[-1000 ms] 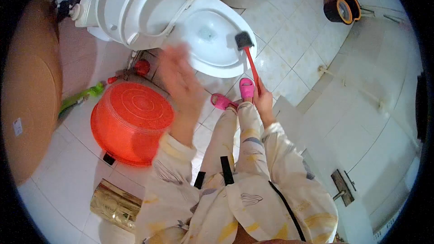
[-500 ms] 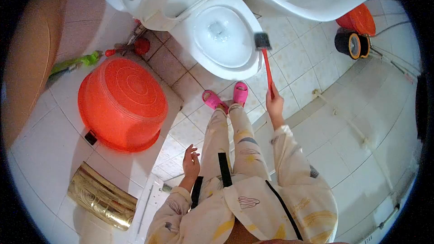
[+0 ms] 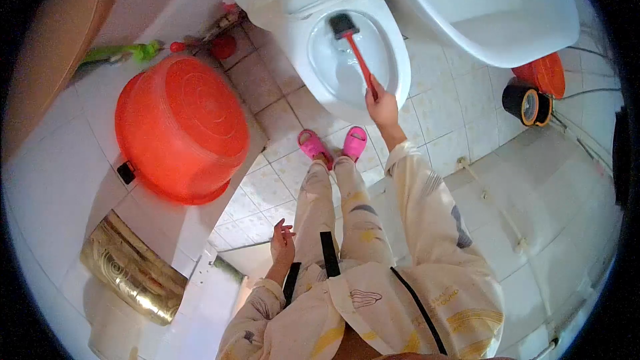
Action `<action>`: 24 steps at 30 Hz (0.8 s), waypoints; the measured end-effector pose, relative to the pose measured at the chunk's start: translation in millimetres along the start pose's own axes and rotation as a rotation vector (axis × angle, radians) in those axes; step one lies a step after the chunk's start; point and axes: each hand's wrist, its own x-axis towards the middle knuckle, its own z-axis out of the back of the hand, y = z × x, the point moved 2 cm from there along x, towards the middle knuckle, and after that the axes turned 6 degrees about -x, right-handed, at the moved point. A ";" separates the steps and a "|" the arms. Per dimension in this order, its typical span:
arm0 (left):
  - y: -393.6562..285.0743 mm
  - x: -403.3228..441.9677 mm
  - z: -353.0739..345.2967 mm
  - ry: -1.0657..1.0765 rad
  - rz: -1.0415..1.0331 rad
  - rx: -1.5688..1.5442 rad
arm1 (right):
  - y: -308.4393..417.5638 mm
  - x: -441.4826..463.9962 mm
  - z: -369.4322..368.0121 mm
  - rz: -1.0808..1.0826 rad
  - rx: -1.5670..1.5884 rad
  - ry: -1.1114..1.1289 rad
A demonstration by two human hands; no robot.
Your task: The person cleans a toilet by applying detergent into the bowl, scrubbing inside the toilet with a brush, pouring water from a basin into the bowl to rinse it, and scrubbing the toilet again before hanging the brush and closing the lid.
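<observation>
My right hand is wrapped round the red handle of a toilet brush. The brush's dark, square head is over the far left part of the white toilet's bowl; whether it touches the inner wall I cannot tell. Water shows in the bowl below the head, and the seat and lid are raised behind. My left hand hangs beside my left thigh, holding nothing, its fingers loosely bent and apart.
An upturned red tub stands on the left, with a green-handled item behind it. The washbasin juts out at the right. Beneath it are a red basin and a black-and-orange container. Pipes run along the right wall.
My right hand has moved forward and left, carrying the brush head from beside the toilet's right rim to over the bowl. My left hand stays by my thigh. The view has shifted slightly.
</observation>
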 end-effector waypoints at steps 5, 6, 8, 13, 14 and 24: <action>6.1 -7.0 6.4 -0.091 0.030 -0.106 | 33.8 -4.1 4.0 -0.059 0.247 -0.054; 7.6 -10.2 7.2 -0.102 0.055 -0.140 | 38.4 -2.1 5.5 -0.084 0.343 -0.075; 19.6 -16.7 5.1 -0.097 0.050 -0.147 | 32.5 -0.5 -5.3 -0.100 0.318 -0.058; 24.8 -27.6 1.3 -0.103 0.133 -0.173 | 29.3 -10.4 -9.1 -0.123 0.466 -0.108; 26.6 -29.5 1.0 -0.098 0.121 -0.164 | 27.4 -13.4 -11.2 -0.112 0.499 -0.142; 35.0 -38.6 -7.3 -0.116 0.171 -0.198 | 54.1 -38.2 -42.1 0.003 0.196 0.119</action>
